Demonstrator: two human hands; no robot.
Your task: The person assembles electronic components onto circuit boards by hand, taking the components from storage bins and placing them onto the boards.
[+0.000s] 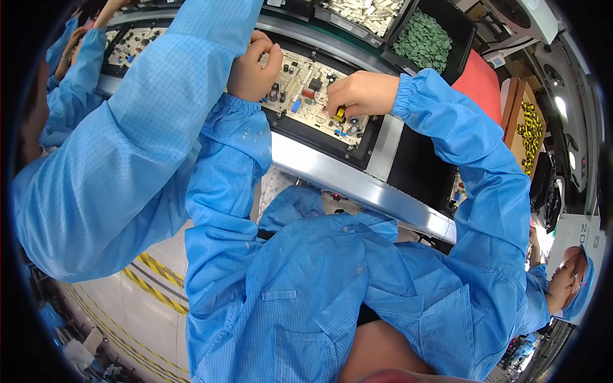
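Observation:
A cream circuit board (288, 102) lies in a black frame (306, 137) on the conveyor line, carrying capacitors and blue and red parts. My right hand (363, 93) is at the board's right end, its fingers closed around a small yellow-and-black transformer (339, 115) at the board's surface. Over the board's left part, my left hand (254, 69) has its fingers curled inward. What those fingers hold, if anything, is hidden.
A co-worker's sleeved arm (128, 140) reaches across close to my left arm. Behind the line stand a bin of green parts (423, 41) and a bin of white parts (367, 14). At right, a cardboard box holds yellow-and-black transformers (530, 137). A metal rail (357, 182) runs in front.

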